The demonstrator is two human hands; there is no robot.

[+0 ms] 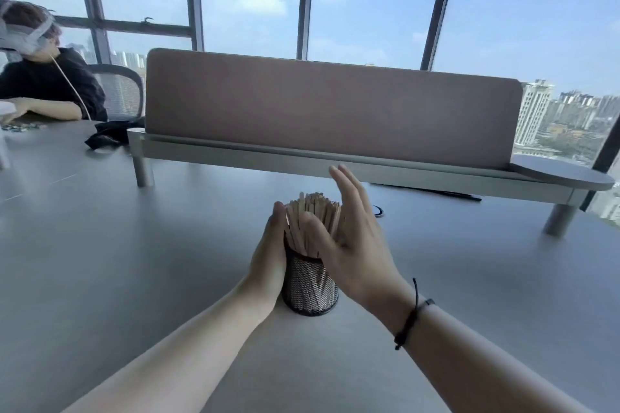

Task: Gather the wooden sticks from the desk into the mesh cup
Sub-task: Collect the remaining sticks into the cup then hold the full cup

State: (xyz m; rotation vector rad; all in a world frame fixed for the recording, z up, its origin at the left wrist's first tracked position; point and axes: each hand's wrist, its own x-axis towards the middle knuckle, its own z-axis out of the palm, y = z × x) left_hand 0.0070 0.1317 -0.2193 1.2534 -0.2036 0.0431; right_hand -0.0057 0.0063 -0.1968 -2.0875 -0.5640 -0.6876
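A black mesh cup (310, 288) stands upright on the grey desk (134, 261), near the middle. A thick bundle of pale wooden sticks (310, 214) stands in it and rises well above its rim. My left hand (270, 253) lies flat against the left side of the cup and the sticks. My right hand (352, 238) is at the right side of the bundle, fingers straight and spread, thumb across the front of the sticks. No loose sticks show on the desk.
A pinkish divider panel (328, 111) on a raised metal shelf (335, 164) crosses the desk behind the cup. A black cable (436, 192) lies under the shelf. A person with a headset (37, 70) sits at the far left beside a black cloth (107, 134).
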